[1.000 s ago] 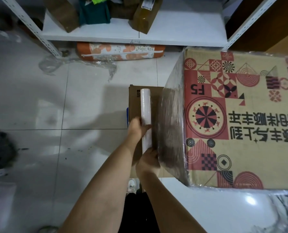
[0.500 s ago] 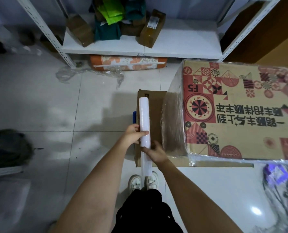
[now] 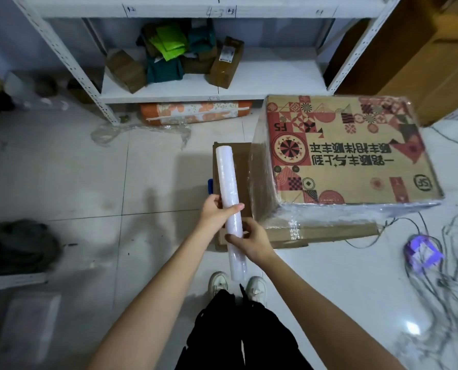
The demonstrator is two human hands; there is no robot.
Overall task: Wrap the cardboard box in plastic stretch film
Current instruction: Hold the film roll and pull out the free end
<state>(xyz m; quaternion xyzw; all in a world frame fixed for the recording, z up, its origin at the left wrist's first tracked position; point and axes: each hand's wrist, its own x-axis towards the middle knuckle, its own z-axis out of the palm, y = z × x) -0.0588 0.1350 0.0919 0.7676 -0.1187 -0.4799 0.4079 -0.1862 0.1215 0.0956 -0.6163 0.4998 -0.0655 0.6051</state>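
Nearest, white shoes (image 3: 237,285) stand on the tiled floor (image 3: 62,182) below the film roll (image 3: 229,209). The right hand (image 3: 252,243) curls round its lower part and the left hand (image 3: 217,213) grips its middle, thumb across the front. Just beyond, right of the roll, the film-covered cardboard box (image 3: 342,150) rests on flat cardboard (image 3: 329,233) before a white shelf (image 3: 262,78)

arms (image 3: 153,295) bare, sleeveless | black trousers (image 3: 238,332) | white sneakers (image 3: 256,288)

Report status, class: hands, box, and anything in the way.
Left hand and right hand both grip the film roll. Patterned box already shows film on its sides. Loose cables on the floor at right.
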